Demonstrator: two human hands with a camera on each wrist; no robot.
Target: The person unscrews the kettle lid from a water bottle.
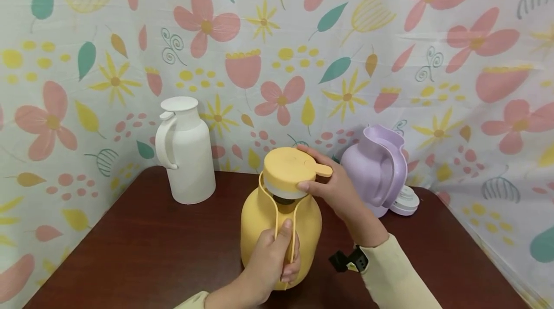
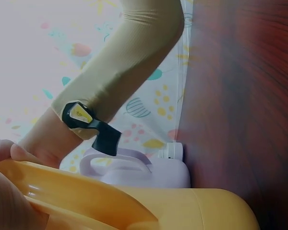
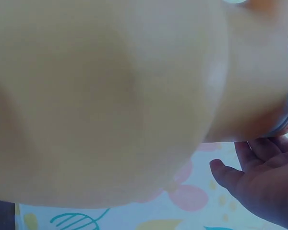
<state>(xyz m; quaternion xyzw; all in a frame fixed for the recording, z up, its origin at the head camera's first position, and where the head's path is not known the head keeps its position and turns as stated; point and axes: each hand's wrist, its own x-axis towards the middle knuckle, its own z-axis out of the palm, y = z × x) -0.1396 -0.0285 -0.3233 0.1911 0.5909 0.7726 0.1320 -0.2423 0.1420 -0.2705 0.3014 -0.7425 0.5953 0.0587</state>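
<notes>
A yellow vacuum jug point(image 1: 253, 225) stands upright on the dark wooden table, its handle facing me. My left hand point(image 1: 270, 256) grips the handle, thumb up on its top side. At the jug's mouth, my right hand point(image 1: 331, 181) holds the yellow lid point(image 1: 287, 167) with the thumb on the near side and fingers round the far side. The lid sits tilted, with its pale lower rim and a dark gap showing beneath. The right wrist view is mostly filled by the jug's body point(image 3: 110, 96), with the right hand point(image 3: 264, 177) at its neck.
A white jug point(image 1: 190, 160) with its lid on stands at the back left. At the back right is a lilac jug point(image 1: 363, 165), lidless, with a white and lilac lid point(image 1: 405, 202) beside it. A flowered cloth point(image 1: 277, 59) hangs behind the table point(image 1: 173, 251).
</notes>
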